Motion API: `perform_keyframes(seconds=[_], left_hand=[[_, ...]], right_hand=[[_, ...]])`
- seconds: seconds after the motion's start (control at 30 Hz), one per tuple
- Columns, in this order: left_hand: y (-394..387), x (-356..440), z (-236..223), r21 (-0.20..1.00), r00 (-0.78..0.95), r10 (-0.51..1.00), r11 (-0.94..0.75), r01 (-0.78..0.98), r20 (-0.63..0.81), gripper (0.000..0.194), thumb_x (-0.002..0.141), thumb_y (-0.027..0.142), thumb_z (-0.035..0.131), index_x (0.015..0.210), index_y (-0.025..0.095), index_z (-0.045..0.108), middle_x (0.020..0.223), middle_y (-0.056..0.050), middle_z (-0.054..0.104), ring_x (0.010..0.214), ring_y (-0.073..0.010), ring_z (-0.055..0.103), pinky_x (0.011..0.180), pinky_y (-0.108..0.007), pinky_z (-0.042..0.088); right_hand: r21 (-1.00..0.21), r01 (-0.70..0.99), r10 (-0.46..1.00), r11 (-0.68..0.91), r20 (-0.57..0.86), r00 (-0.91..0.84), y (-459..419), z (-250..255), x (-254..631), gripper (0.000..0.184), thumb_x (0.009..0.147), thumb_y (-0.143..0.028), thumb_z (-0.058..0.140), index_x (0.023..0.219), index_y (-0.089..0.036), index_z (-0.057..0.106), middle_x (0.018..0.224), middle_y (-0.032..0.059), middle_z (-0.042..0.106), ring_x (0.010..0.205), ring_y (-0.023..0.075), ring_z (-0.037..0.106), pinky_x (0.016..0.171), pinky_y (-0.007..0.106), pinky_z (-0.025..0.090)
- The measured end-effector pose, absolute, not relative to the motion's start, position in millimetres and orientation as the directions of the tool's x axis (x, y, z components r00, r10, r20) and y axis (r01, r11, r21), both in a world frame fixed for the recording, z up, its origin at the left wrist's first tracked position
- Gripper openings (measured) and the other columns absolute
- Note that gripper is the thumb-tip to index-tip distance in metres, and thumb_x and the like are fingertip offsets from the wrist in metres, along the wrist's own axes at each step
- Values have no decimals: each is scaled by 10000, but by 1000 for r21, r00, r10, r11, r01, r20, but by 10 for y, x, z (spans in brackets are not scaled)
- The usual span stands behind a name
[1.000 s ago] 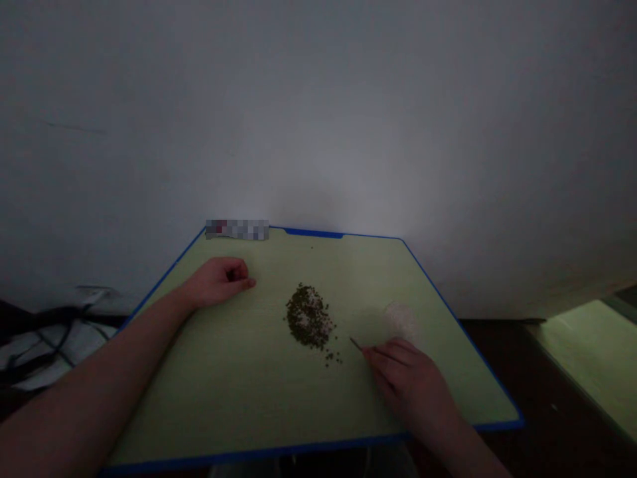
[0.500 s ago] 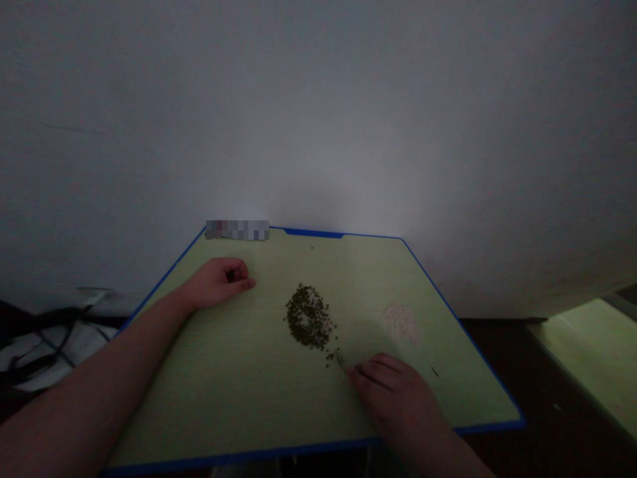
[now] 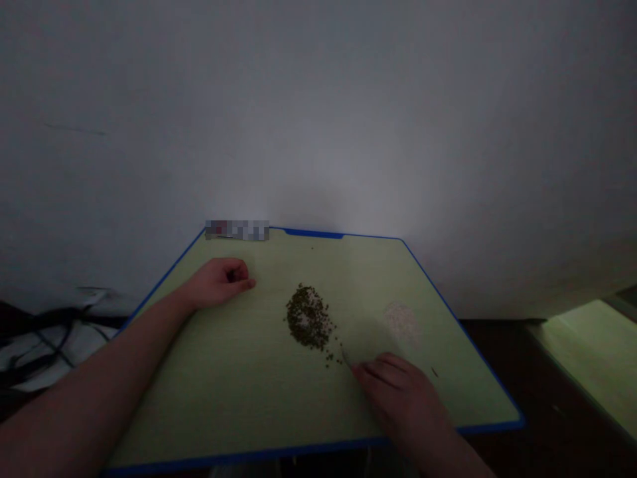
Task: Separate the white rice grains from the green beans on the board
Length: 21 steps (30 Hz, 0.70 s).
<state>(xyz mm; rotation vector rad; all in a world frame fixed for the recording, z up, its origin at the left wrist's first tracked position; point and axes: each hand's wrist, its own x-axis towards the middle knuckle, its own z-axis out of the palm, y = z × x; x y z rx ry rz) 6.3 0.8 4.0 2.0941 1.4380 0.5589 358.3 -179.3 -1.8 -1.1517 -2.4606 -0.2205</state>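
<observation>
A pile of small dark green seeds (image 3: 307, 317) mixed with some white grains lies in the middle of a pale green board (image 3: 223, 378) with a blue edge. My right hand (image 3: 398, 392) is shut on a thin toothpick (image 3: 346, 358), whose tip is at the pile's lower right fringe. A pale heap of fine white grains (image 3: 399, 324) lies beyond that hand, and a lone dark seed (image 3: 434, 372) lies to its right. My left hand (image 3: 219, 282) rests loosely curled on the board, left of the pile and touching nothing else.
A pixelated patch (image 3: 237, 230) covers part of the board's far edge, and a white wall rises behind. Dark cables on a white sheet (image 3: 50, 335) lie to the left. Another green surface (image 3: 592, 358) shows at the right.
My right hand has moved left and nearer the seeds, bringing the toothpick tip to the pile's edge. A dark seed now shows right of that hand. My left hand has not moved.
</observation>
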Motion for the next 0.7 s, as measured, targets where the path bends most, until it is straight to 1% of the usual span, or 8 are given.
perform_keyframes(seconds=[0.1, 0.2, 0.3, 0.43, 0.57, 0.63, 0.7], left_hand=[[-5, 75, 56, 650, 336, 941, -273, 709, 28, 308, 724, 484, 587, 651, 192, 523, 583, 31, 470, 566, -122, 446, 547, -256, 364], [-17, 82, 71, 645, 334, 942, -274, 714, 30, 304, 713, 481, 588, 643, 194, 517, 579, 29, 472, 568, -122, 449, 550, -255, 365], [-17, 83, 71, 642, 339, 940, -277, 715, 28, 303, 713, 479, 582, 642, 193, 513, 578, 31, 470, 564, -118, 445, 546, -251, 362], [-17, 81, 63, 639, 338, 941, -278, 717, 30, 296, 718, 469, 583, 646, 191, 513, 584, 32, 471, 568, -115, 444, 551, -248, 363], [-38, 81, 81, 635, 344, 938, -291, 716, 42, 301, 726, 474, 580, 647, 190, 517, 586, 29, 475, 567, -116, 445, 548, -249, 366], [-47, 85, 92, 619, 349, 936, -303, 725, 49, 307, 727, 480, 578, 645, 189, 522, 584, 26, 482, 566, -118, 451, 551, -251, 366], [-50, 88, 95, 608, 352, 935, -309, 732, 52, 308, 727, 481, 579, 644, 190, 521, 581, 26, 485, 565, -120, 452, 551, -252, 366]], right_hand=[[4, 788, 724, 616, 392, -568, -1745, -20, 3566, 274, 787, -15, 575, 995, -133, 708, 850, 64, 738, 751, 219, 646, 693, 331, 574], [26, 802, 731, 597, 395, -557, -1709, -32, 3575, 278, 774, -7, 592, 989, -134, 714, 856, 59, 742, 755, 215, 649, 696, 321, 576], [5, 794, 726, 608, 401, -558, -1730, -41, 3550, 281, 776, -10, 598, 1001, -135, 714, 854, 56, 741, 751, 204, 648, 696, 306, 569], [-6, 793, 739, 610, 365, -566, -1711, -53, 3468, 297, 788, -27, 603, 1037, -146, 713, 878, 59, 744, 776, 203, 649, 717, 305, 560], [29, 854, 802, 519, 329, -498, -1541, -52, 3482, 316, 800, -9, 570, 1039, -145, 725, 888, 66, 747, 797, 211, 653, 729, 321, 558], [32, 884, 829, 467, 332, -450, -1479, -42, 3531, 327, 819, -11, 539, 1048, -150, 727, 905, 72, 747, 808, 214, 654, 739, 335, 558], [25, 889, 830, 457, 348, -436, -1475, -33, 3571, 339, 835, -21, 521, 1067, -162, 724, 910, 73, 747, 808, 210, 654, 744, 336, 556]])
